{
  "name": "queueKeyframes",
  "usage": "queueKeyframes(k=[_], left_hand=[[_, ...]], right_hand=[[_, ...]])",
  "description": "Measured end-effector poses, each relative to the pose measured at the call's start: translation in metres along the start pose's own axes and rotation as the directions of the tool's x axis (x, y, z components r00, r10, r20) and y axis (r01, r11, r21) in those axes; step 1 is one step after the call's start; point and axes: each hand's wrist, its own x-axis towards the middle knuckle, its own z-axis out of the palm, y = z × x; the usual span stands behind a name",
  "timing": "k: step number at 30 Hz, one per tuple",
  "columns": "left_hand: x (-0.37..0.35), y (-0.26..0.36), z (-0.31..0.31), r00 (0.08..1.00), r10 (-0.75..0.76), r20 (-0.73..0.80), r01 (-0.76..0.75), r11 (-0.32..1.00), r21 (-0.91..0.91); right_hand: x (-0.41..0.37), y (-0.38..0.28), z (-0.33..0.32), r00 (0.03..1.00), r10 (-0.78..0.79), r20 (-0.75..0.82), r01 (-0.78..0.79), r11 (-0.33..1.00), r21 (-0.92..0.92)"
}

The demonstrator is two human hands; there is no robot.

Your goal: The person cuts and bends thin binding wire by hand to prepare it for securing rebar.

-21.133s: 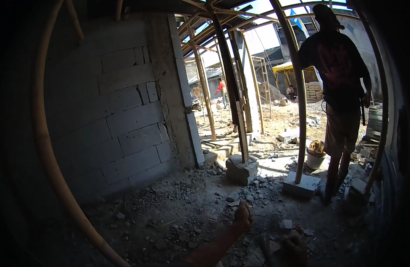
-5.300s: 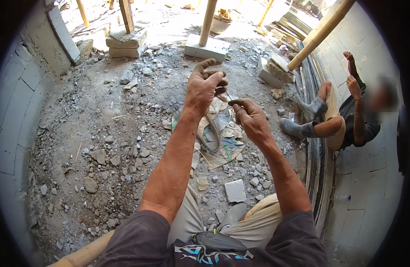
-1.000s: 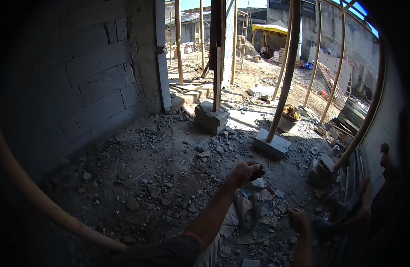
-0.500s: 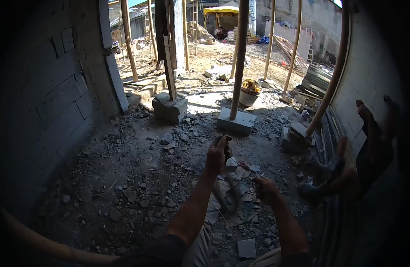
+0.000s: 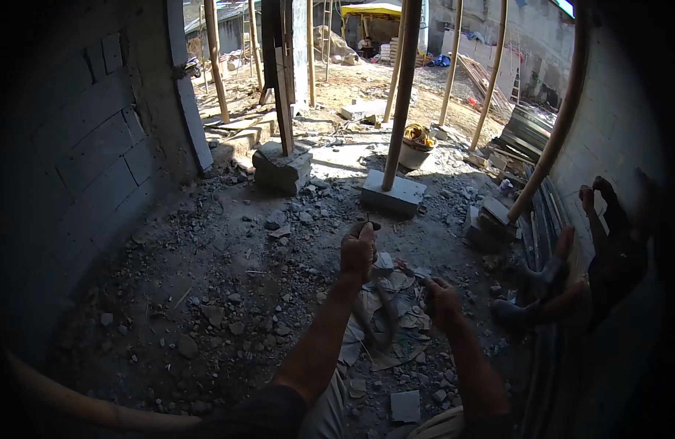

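My left hand [image 5: 359, 252] is closed around a dark, thin object whose end sticks out above the fist; what it is cannot be made out. A dark curved strap or hose [image 5: 385, 318] hangs just below that hand. To the right, my right hand [image 5: 441, 296] is closed around a small slim tool [image 5: 414, 273] that points up and left towards my left hand. The two hands are apart. Beneath them, crumpled pale sheets [image 5: 407, 333] lie on the rubble floor.
A co-worker in dark clothes and boots [image 5: 509, 311] crouches at the right wall. Wooden poles stand on concrete blocks [image 5: 393, 194] ahead, near a bucket [image 5: 416, 154]. Long metal pieces [image 5: 546, 212] lie along the right wall. A block wall [image 5: 96, 157] is at left.
My right hand has moved slightly up, and the slim tool in it now shows more clearly. The co-worker's hands have come together. The view has shifted a little.
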Motion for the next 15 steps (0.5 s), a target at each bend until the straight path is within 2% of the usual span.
queueKeyframes(k=[2,4,5,6,7,8,11,13,15], left_hand=[[0.013,-0.004,-0.016,0.997,0.013,-0.071,-0.015,0.999,-0.037],[0.015,0.000,-0.017,0.993,-0.024,-0.112,0.010,0.993,-0.121],[0.016,-0.002,-0.013,0.994,-0.051,-0.095,0.036,0.987,-0.155],[0.016,-0.004,-0.011,0.994,-0.076,-0.080,0.060,0.981,-0.185],[0.014,-0.004,-0.009,0.993,-0.100,-0.069,0.083,0.973,-0.213],[0.011,-0.006,-0.003,0.990,-0.135,-0.049,0.119,0.962,-0.246],[0.000,-0.005,0.008,0.978,-0.198,0.068,0.209,0.916,-0.342],[0.000,0.000,0.004,0.980,-0.189,0.055,0.197,0.924,-0.328],[0.005,0.001,-0.003,0.982,-0.188,0.011,0.182,0.932,-0.312]], right_hand=[[-0.016,-0.019,0.001,0.980,-0.157,0.126,0.124,0.964,0.236],[-0.039,-0.031,0.020,0.943,-0.029,0.332,-0.001,0.996,0.090],[-0.050,-0.035,0.034,0.904,0.046,0.426,-0.054,0.998,0.008],[-0.060,-0.040,0.049,0.863,0.143,0.485,-0.002,0.961,-0.278],[-0.066,-0.042,0.058,0.819,0.255,0.514,0.072,0.843,-0.534],[-0.045,-0.010,0.053,0.776,0.249,0.579,0.264,0.706,-0.657],[-0.026,0.010,0.037,0.948,0.210,0.239,0.004,0.742,-0.670],[-0.008,0.004,0.014,0.990,0.130,-0.047,-0.139,0.923,-0.358],[-0.005,-0.016,-0.001,0.999,0.006,-0.052,-0.003,0.999,0.045]])
